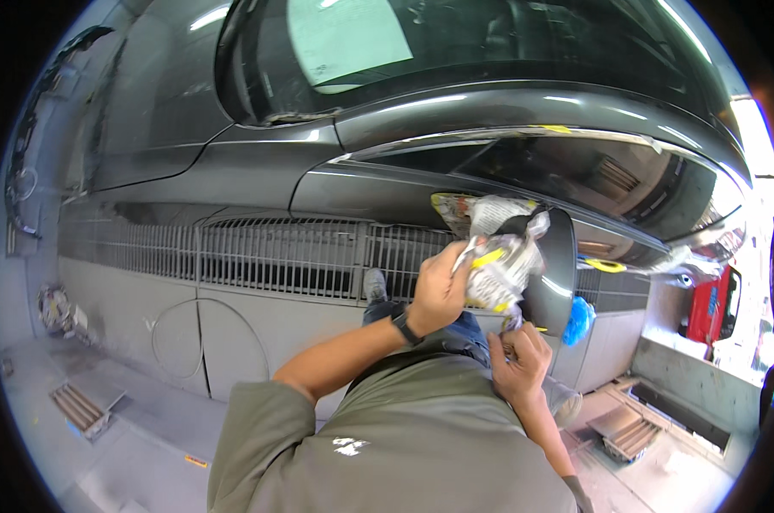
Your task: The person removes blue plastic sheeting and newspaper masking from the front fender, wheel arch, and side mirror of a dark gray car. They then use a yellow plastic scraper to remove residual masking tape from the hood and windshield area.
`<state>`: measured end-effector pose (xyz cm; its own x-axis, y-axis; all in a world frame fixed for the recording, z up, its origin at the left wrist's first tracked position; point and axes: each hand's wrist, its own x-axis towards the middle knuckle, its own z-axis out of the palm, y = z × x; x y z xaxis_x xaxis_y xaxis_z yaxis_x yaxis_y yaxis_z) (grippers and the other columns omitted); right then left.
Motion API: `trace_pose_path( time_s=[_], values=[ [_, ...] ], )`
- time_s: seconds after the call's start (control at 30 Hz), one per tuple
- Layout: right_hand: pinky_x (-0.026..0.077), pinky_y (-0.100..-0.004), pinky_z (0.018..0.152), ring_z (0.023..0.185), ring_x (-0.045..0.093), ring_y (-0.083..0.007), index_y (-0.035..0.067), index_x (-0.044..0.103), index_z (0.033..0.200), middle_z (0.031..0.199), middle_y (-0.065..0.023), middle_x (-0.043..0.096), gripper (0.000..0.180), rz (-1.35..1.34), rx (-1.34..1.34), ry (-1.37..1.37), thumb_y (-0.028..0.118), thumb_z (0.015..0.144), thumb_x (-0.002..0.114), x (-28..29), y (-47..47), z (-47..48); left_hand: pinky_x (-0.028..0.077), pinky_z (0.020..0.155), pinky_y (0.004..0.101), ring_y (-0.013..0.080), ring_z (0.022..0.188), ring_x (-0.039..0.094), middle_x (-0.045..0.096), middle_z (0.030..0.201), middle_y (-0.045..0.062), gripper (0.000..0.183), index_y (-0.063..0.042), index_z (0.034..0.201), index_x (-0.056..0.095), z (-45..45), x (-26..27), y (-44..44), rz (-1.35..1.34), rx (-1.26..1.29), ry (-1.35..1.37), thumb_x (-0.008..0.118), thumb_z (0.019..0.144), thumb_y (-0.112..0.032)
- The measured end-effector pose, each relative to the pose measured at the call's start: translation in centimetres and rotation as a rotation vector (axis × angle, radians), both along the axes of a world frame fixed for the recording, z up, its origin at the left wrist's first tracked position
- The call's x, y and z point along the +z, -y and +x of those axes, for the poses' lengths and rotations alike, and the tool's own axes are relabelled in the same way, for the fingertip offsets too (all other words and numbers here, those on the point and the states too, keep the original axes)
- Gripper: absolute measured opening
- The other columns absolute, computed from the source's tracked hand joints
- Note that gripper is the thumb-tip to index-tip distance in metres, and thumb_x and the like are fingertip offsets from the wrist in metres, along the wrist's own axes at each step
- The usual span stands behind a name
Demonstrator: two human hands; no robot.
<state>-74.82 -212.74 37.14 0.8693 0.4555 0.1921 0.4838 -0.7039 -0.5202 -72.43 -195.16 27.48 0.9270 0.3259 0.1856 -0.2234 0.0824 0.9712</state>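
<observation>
Printed paper with yellow tape (pixel 499 279) is wrapped around the side mirror of a dark grey car. My left hand (pixel 437 288), with a dark watch on its wrist, pinches the paper's left edge. Lower right, my right hand (pixel 523 360) has its fingers closed on the paper's twisted lower end. The car door (pixel 361 192) lies beyond the mirror, with masking along the side window's edge (pixel 556 129). A smooth dark panel (pixel 553 282), perhaps the mirror's outer cover, stands right of the paper. Part of the mirror is hidden by the wrapping.
A floor grating (pixel 278 260) runs beside the car, and one of my shoes (pixel 375 285) stands on it. A thin hose or cable (pixel 162 317) loops on the floor at left. Blue plastic (pixel 578 320) hangs right of the mirror. A red vehicle (pixel 707 308) stands farther right.
</observation>
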Motion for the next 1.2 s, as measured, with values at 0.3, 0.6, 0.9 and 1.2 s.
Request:
trace_pose_path(
  time_s=[0.3,0.6,0.9,1.2],
  values=[
    [0.044,-0.0493,0.111,0.134,0.051,-0.0385,0.006,0.050,0.142,0.143,-0.0163,0.052,0.086,-0.303,0.450,-0.217,-0.001,0.062,0.080,0.9,-1.3,1.9,0.049,0.090,0.0305,0.0139,0.101,0.062,0.070,0.109,0.008,0.027,0.002,0.121,0.063,-5.4,-2.4,2.5,-0.299,-0.532,-0.311,0.049,0.105,-0.014],
    [0.057,-0.0439,0.090,0.108,0.067,-0.0397,0.004,0.053,0.139,0.128,-0.0195,0.064,0.076,-0.223,0.163,-0.288,-0.002,0.067,0.075,-0.9,3.4,-0.7,0.052,0.089,0.0293,0.0149,0.101,0.066,0.070,0.117,0.007,0.036,0.000,0.119,0.068,-3.9,-5.4,6.6,-0.864,-1.048,-0.583,0.044,0.106,-0.023],
    [0.056,-0.0426,0.076,0.084,0.069,-0.0391,0.002,0.072,0.094,0.092,-0.0179,0.072,0.027,-0.056,-0.328,-0.387,0.009,0.068,0.073,-4.3,10.0,-1.4,0.051,0.100,0.0340,0.0171,0.113,0.064,0.061,0.131,0.010,0.041,-0.004,0.140,0.054,-1.8,-7.1,5.3,-0.767,-0.612,-0.740,0.059,0.102,-0.018],
    [0.055,-0.0358,0.078,0.088,0.070,-0.0206,-0.004,0.067,0.106,0.097,-0.0109,0.073,0.030,0.716,-0.648,-1.005,-0.001,0.079,0.056,-9.5,16.0,1.3,0.051,0.104,0.0372,0.0202,0.119,0.062,0.064,0.129,0.007,0.027,-0.005,0.130,0.058,-0.2,-12.2,9.3,-1.158,-0.596,-0.597,0.056,0.103,-0.006]
  ],
)
